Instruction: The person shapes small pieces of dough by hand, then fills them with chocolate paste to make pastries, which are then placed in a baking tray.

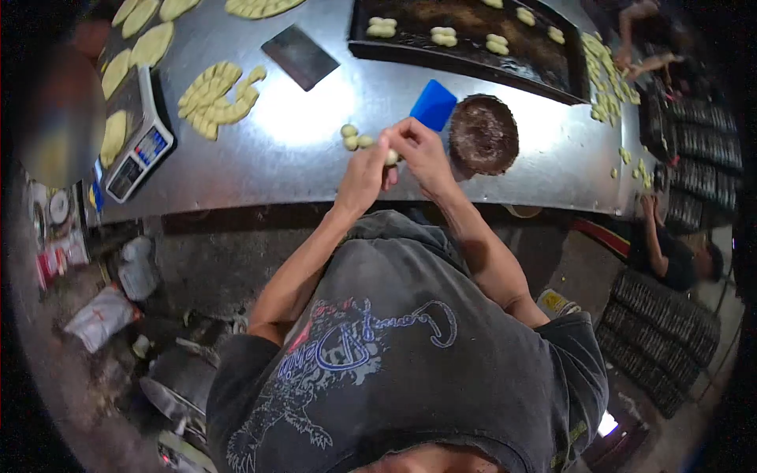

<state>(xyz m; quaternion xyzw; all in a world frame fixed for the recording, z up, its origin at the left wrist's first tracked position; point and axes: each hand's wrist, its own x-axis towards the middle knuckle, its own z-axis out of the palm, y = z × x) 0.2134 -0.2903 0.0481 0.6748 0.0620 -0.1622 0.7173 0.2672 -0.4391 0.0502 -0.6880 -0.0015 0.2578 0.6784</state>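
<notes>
My left hand and my right hand meet above the near edge of the metal table. Between their closed fingers is a small pale dough ball, partly hidden by the fingers. Just left of my hands, a few small dough balls lie together on the metal. A blue plastic scraper rests beyond my right hand. To its right stands a round bowl, dark brown inside.
A black baking tray at the back holds several dough clusters. Cut dough, a flat metal plate and a digital scale are leftward. Dough pieces cover the right end, near other people's hands.
</notes>
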